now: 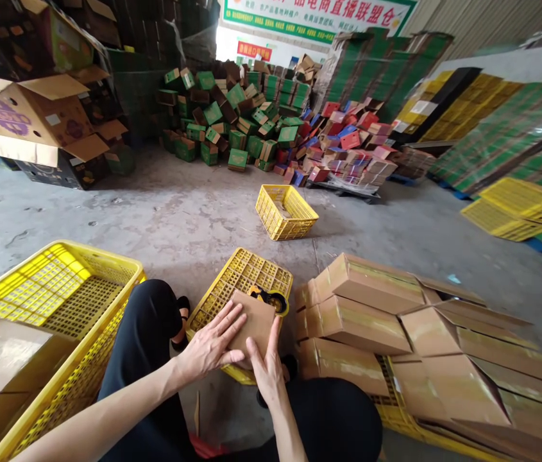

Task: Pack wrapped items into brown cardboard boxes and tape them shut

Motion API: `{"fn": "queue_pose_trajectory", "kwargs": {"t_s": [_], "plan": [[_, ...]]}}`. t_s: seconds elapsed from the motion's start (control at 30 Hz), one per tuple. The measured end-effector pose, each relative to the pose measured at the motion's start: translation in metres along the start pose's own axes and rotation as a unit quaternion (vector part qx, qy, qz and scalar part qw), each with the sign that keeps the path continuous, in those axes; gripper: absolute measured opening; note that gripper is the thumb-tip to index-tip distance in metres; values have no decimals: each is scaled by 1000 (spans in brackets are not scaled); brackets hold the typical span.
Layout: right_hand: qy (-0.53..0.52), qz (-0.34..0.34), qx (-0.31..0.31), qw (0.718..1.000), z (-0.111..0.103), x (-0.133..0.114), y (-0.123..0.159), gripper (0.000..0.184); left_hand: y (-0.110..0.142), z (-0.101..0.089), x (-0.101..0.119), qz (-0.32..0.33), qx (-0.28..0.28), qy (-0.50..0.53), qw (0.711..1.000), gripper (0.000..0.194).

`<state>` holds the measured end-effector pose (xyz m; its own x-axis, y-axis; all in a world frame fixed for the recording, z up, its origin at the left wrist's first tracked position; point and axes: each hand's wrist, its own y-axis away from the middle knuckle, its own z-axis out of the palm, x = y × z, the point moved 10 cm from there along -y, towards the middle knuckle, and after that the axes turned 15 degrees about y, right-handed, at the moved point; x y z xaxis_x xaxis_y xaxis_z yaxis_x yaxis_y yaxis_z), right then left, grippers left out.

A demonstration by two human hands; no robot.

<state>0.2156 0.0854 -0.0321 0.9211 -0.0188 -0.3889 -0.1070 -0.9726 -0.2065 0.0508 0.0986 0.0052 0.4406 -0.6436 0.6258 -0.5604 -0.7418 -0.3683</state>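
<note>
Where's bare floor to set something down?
Concrete floor either side of the yellow crate ahead: left, beyond the large crate; right, beyond the stacked cartons. Crowded: the middle crate, under left hand, right hand, small carton, tape dispenser.

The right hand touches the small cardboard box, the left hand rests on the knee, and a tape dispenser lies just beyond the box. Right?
Not quite: the left hand lies flat on the small cardboard box, as the head view shows. The right hand does touch it, and the tape dispenser lies just beyond.
</note>
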Motion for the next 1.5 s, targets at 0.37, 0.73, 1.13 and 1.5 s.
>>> {"fn": "queue_pose_trajectory", "kwargs": {"t_s": [0.37, 0.73, 1.13, 1.5], "plan": [[-1, -86, -68, 994, -25, -26, -21, 65, -6, 10, 37, 79, -44, -56, 994, 82], [133, -309, -199, 920, -24, -77, -70, 61, 5, -2, 48, 106, -73, 55, 990, 76], [97, -395, -239, 882, -11, -144, -60, 53, 5, -7, 41, 93, -70, 110, 987, 56], [-83, -88, -179, 977, -10, -13, -70, 75, 27, -18, -10, -43, 11, 118, 992, 57]]}}
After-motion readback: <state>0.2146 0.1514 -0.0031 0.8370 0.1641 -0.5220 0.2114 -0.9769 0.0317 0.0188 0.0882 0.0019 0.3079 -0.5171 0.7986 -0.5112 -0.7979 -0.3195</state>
